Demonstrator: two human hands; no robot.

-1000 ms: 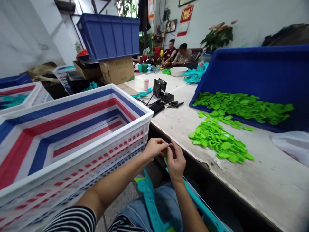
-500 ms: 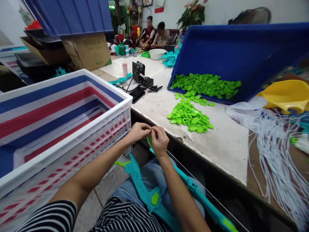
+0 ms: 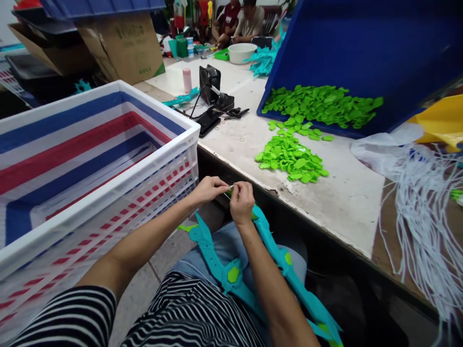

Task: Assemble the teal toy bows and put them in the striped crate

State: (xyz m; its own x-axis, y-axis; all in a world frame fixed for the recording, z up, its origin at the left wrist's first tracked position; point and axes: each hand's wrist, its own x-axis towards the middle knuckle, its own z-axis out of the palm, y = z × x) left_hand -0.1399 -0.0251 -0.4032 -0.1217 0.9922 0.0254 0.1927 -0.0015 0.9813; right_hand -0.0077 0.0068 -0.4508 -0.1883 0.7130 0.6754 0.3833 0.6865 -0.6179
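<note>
L hand [image 3: 208, 189] & R hand [image 3: 242, 202]: grips closed on tiny pale bit [image 3: 231, 187], poss. cord; teal pcs [image 3: 216, 266] w/ green insets [image 3: 233, 274] on lap [image 3: 191, 259].

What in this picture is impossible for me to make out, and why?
All in the head view:
Tiny item pinched between the left hand and right hand: too small, partly covered by them.
Whether the teal strips join: the right forearm covers the spot.
Upper rim of the blue bin: cut off by the top edge.
Lettering on the cardboard box: blurred.
</note>
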